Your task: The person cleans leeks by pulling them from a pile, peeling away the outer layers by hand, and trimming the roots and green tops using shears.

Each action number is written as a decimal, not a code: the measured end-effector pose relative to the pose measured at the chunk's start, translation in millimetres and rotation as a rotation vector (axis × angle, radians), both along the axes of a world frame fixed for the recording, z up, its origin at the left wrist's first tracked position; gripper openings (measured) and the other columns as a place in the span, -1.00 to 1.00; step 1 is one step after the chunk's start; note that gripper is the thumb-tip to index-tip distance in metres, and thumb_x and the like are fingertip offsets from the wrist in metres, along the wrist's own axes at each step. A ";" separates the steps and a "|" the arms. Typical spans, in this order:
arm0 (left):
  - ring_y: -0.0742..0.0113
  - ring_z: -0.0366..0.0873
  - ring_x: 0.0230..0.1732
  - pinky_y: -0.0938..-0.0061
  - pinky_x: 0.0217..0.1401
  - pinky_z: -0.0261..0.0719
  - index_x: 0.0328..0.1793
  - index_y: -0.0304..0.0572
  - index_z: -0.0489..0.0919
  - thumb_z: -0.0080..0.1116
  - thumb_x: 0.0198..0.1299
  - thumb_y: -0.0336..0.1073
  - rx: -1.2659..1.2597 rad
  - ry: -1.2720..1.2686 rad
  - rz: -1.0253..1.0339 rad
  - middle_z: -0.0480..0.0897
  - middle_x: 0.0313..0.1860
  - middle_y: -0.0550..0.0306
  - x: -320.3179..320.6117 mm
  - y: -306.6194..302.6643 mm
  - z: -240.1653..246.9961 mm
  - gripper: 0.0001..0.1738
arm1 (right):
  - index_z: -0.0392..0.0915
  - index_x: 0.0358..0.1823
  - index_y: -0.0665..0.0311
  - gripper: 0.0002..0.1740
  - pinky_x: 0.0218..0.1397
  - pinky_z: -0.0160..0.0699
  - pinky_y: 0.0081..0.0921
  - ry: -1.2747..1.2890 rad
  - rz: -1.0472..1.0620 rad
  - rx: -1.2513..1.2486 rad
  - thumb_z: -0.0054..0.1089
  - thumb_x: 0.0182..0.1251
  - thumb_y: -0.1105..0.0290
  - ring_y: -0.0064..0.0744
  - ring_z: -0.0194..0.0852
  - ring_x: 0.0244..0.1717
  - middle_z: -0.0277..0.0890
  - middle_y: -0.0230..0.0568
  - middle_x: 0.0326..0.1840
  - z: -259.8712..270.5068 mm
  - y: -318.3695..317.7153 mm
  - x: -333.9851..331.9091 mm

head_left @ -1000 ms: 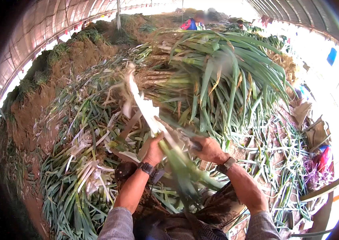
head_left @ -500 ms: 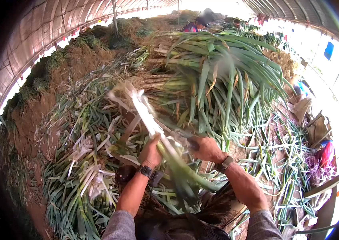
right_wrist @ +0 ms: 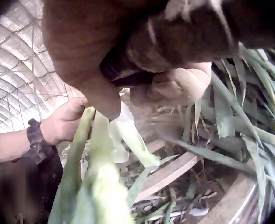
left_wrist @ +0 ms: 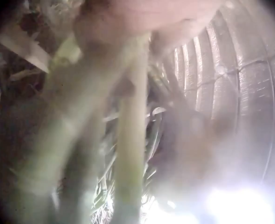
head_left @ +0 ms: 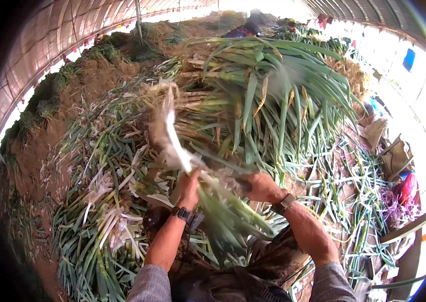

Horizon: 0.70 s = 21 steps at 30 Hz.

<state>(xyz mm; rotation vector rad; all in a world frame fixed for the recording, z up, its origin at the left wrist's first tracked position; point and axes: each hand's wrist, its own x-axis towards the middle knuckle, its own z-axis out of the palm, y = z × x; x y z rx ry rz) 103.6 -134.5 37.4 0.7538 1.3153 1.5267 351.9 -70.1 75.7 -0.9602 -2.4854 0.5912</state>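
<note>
In the head view my left hand (head_left: pixel 188 189) grips leeks (head_left: pixel 172 132) at the mid-stalk, white root ends pointing up and away, green leaves hanging toward my lap. Their stalks (left_wrist: pixel 130 149) run down below the fingers in the left wrist view. Blurred loose skin flaps along the white part. My right hand (head_left: pixel 262 187) is just right of the stalks. Its fingers curl round a dark cylindrical tool (right_wrist: pixel 175 39) with a rounded body; I cannot tell its exact kind. The tool's front end points toward the leeks beside the left hand.
A large heap of untrimmed leeks (head_left: pixel 273 85) lies ahead. At the lower left is a pile of cleaner leeks (head_left: pixel 105 246). Leaf scraps (head_left: pixel 349 201) litter the ground. Purple string (head_left: pixel 396 214) lies at the right. Another person (head_left: pixel 245 30) is bent over at the back.
The leeks' white end has swung a little more upright, and loose skin now blows out to its left. Both hands stay close to their places. The person at the back has bent lower.
</note>
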 end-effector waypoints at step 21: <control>0.11 0.57 -0.49 0.27 -0.32 0.59 -0.22 -0.39 0.59 0.12 0.22 0.09 0.250 -0.462 -0.324 0.60 -0.53 -0.04 -6.6 16.3 -2.0 -0.46 | 0.59 -0.02 0.15 -0.70 -0.26 0.62 -0.16 -0.145 -0.135 0.054 0.22 0.18 0.35 0.01 0.64 -0.33 0.64 -0.06 -0.31 33.5 -31.1 17.0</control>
